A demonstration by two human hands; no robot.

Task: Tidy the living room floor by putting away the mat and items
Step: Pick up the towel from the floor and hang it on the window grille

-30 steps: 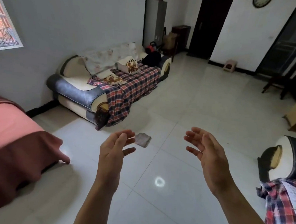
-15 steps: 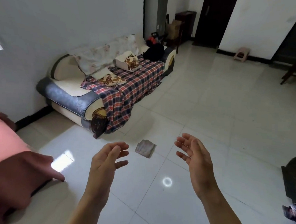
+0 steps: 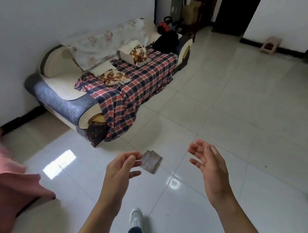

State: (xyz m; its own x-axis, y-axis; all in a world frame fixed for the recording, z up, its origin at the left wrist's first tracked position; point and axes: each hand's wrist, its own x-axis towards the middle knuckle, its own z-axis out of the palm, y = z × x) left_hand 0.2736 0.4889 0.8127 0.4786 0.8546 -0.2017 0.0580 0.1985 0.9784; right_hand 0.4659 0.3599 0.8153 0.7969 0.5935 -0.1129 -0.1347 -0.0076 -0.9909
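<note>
A small grey folded cloth (image 3: pixel 152 161) lies on the white tiled floor (image 3: pixel 239 121), just in front of the sofa's near end. My left hand (image 3: pixel 122 170) is raised above the floor just left of the cloth, fingers relaxed and empty. My right hand (image 3: pixel 208 166) is held up to the right of the cloth, fingers spread, holding nothing. Neither hand touches the cloth. No mat is visible on the floor.
A cream and grey sofa (image 3: pixel 64 96) stands along the left wall, draped with a plaid blanket (image 3: pixel 133 90), cushions and a black bag (image 3: pixel 166 39). A pink bedcover (image 3: pixel 3 184) fills the lower left. My shoe (image 3: pixel 136 217) steps on the tiles. A small stool (image 3: pixel 270 45) sits by the far wall.
The view has moved forward and tilted down towards the cloth. Both hands stay raised and empty. My foot has come into view at the bottom.
</note>
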